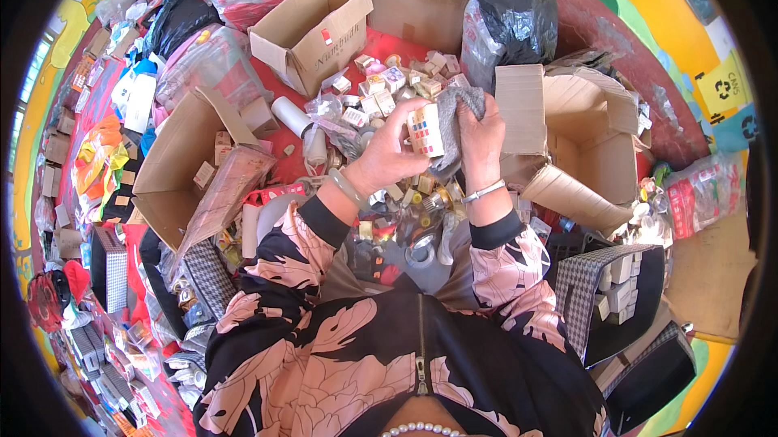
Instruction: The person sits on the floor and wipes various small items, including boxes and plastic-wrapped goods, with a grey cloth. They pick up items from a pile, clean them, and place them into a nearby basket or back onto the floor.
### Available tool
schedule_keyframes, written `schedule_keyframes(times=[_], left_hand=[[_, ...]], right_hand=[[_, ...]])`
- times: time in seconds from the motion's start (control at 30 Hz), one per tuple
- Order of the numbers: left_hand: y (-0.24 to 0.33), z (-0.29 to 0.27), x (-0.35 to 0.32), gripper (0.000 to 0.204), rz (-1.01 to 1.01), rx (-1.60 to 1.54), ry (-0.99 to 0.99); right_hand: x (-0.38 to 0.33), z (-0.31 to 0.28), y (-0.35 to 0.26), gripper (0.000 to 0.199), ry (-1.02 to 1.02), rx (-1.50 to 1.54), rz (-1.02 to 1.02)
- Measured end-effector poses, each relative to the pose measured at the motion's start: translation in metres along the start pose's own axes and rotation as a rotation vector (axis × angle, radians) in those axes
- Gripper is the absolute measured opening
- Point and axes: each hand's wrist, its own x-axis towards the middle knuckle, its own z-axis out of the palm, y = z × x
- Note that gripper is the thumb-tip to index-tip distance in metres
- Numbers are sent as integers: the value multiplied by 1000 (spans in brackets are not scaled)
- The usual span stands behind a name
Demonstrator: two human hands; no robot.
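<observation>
Hands up over the heap: the left hand (387,155) is clamped around a small white box (426,131) with coloured squares on its face, fingers wrapped round the side and thumb across the front, held clear above the pile of small boxes (381,85). Right hand (480,139) is closed on a grey cloth (459,113), pressed against the box's right edge. Looks like a wipe-down, and to do it well I'd say keep the left grip at the edges so the cloth can reach the whole face, then turn the box side by side. Open cardboard cartons sit close: one (312,28) beyond the pile, one (567,137) just right of the hands.
</observation>
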Motion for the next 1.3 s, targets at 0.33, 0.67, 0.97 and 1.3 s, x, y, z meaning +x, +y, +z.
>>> schedule_keyframes(times=[0.33,0.67,0.97,1.3], left_hand=[[24,-9,-2,79,280,-226,62],[29,-17,2,74,415,653,73],[4,-10,7,71,103,308,153],[7,-1,6,50,-115,-426,265]], right_hand=[[17,-20,5,48,-235,1151,551],[-3,-3,4,43,-532,1093,442],[-4,9,2,22,-132,804,187],[-13,23,0,36,-40,342,-90]])
